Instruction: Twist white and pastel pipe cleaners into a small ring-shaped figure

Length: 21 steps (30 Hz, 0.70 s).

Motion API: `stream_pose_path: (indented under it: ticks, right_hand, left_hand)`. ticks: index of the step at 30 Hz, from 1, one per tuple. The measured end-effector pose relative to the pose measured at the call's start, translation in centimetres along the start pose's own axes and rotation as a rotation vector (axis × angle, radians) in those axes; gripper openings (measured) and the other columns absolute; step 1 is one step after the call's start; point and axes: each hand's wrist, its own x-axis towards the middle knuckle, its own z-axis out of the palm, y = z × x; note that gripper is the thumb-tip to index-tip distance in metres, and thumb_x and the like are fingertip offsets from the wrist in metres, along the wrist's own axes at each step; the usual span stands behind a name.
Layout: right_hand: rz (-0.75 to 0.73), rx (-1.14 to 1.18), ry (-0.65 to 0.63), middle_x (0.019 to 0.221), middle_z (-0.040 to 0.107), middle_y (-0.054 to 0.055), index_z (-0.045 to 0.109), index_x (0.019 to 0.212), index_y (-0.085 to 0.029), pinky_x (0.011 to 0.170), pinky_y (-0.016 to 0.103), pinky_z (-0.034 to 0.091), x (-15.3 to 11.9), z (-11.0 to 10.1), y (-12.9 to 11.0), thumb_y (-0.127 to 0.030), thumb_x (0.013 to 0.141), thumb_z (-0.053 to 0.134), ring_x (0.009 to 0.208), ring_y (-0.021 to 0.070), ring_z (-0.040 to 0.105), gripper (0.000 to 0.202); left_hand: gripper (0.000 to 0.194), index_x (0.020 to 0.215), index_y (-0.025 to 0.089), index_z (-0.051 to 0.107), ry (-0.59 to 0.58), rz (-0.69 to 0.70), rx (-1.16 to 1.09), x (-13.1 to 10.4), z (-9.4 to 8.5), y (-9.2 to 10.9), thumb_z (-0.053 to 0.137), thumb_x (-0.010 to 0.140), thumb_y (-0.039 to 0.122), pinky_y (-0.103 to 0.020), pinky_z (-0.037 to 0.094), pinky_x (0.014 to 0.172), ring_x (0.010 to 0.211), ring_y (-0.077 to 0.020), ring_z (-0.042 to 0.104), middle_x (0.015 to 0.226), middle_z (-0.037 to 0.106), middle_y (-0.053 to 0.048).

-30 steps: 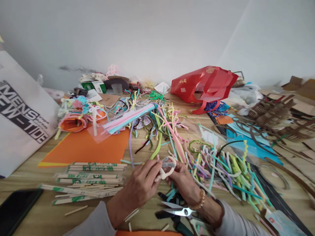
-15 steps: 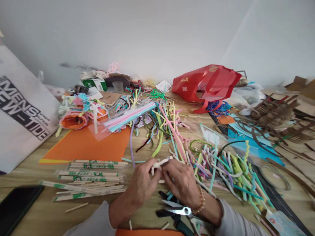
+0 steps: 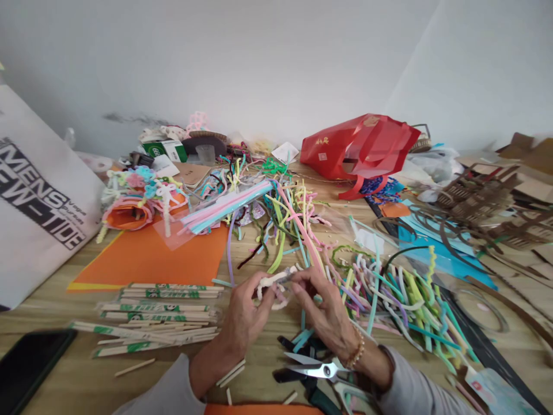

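A bent white pipe cleaner [image 3: 271,281], with some greyish and pinkish parts, is held up over the middle of the table. My left hand [image 3: 242,314] pinches it between thumb and fingers at its looped left side. At its greyish right end, the fingertips of my right hand [image 3: 327,311] are closed on it; the exact grip is partly hidden. Below my right wrist lie scissors [image 3: 323,370] with spread blades, beside a dark-handled tool [image 3: 322,399]. Loose colored pipe cleaners [image 3: 389,294] form a pile to the right of my right hand.
Paper-wrapped chopsticks [image 3: 159,314] lie left of my hands, near a black phone [image 3: 34,363]. Orange paper [image 3: 151,259] lies beyond them. Further back are a bundle of pastel pipe cleaners [image 3: 228,207] and a red bag [image 3: 341,147]. Woven brown baskets [image 3: 479,193] stand at right.
My hands have drawn slightly apart, showing more of the looped white pipe cleaner. My right hand's fingers have lifted and straightened somewhat. Short sticks by my left wrist now show.
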Motion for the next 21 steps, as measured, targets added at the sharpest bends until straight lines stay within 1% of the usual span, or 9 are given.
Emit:
stream_pose_path:
  ticks: [2,5,6,8,10,14,18,21]
  right_hand:
    - [0.12,0.11,0.034,0.074,0.052,0.0,0.055,0.094,-0.018,0.056,0.023,0.043,0.15,0.24,0.21,-0.034,0.091,0.052,0.063,0.0124,0.049,0.016]
    - [0.232,0.252,0.082,0.084,0.054,0.002,0.052,0.099,-0.018,0.063,0.024,0.047,0.43,0.45,0.34,-0.039,0.084,0.062,0.075,0.0148,0.054,0.028]
    - [0.253,0.293,0.068,0.089,0.056,0.003,0.052,0.101,-0.018,0.066,0.025,0.048,0.51,0.48,0.34,-0.04,0.082,0.063,0.08,0.0161,0.056,0.031]
    - [0.291,0.365,-0.002,0.093,0.059,0.004,0.054,0.102,-0.018,0.071,0.026,0.049,0.61,0.48,0.3,-0.041,0.082,0.064,0.086,0.0176,0.057,0.033]
    - [0.312,0.406,-0.092,0.088,0.06,0.003,0.058,0.099,-0.017,0.071,0.025,0.048,0.64,0.44,0.23,-0.042,0.083,0.062,0.083,0.0166,0.057,0.03]
    - [0.313,0.365,-0.172,0.075,0.057,0.0,0.061,0.088,-0.015,0.062,0.022,0.042,0.59,0.35,-0.02,-0.037,0.082,0.064,0.069,0.0124,0.05,0.023]
    - [0.321,0.332,-0.183,0.071,0.054,-0.002,0.06,0.085,-0.015,0.057,0.021,0.039,0.58,0.35,-0.31,-0.029,0.079,0.065,0.063,0.0107,0.046,0.016]
    - [0.335,0.264,-0.182,0.069,0.053,-0.003,0.058,0.08,-0.016,0.056,0.021,0.038,0.51,0.45,-0.34,-0.026,0.076,0.067,0.062,0.0104,0.046,0.014]
  left_hand:
    - [0.016,0.083,0.018,0.063,0.028,0.011,0.031,0.02,-0.05,-0.05,0.054,0.082,0.032,-0.024,0.044,0.061,0.062,-0.016,0.057,0.068,0.066,0.001]
    - [0.019,0.085,0.018,0.065,0.039,-0.008,0.036,0.05,-0.06,-0.09,0.053,0.083,0.033,-0.024,0.044,0.061,0.064,-0.0169,0.059,0.071,0.068,0.0]
    - [0.02,0.086,0.018,0.065,0.035,-0.013,0.028,0.05,-0.06,-0.06,0.053,0.083,0.034,-0.024,0.044,0.061,0.064,-0.0171,0.06,0.072,0.069,-0.001]
    - [0.021,0.089,0.018,0.066,0.016,-0.014,-0.008,0.02,-0.06,0.08,0.053,0.083,0.033,-0.025,0.045,0.062,0.067,-0.0175,0.061,0.076,0.07,-0.001]
    - [0.02,0.09,0.018,0.067,-0.013,-0.019,-0.058,0.0,-0.06,0.26,0.055,0.082,0.032,-0.024,0.046,0.064,0.069,-0.0175,0.062,0.079,0.071,-0.001]
    - [0.018,0.087,0.016,0.066,-0.042,-0.088,-0.119,0.09,0.01,0.4,0.057,0.08,0.03,-0.024,0.046,0.063,0.069,-0.0171,0.061,0.077,0.069,-0.001]
    - [0.018,0.079,0.015,0.063,-0.105,-0.166,-0.195,0.3,-0.01,0.49,0.056,0.079,0.031,-0.023,0.042,0.057,0.062,-0.0153,0.054,0.066,0.06,0.0]
    - [0.016,0.071,0.015,0.058,-0.151,-0.18,-0.249,0.35,-0.09,0.77,0.055,0.078,0.029,-0.021,0.039,0.054,0.059,-0.0132,0.049,0.061,0.053,0.003]
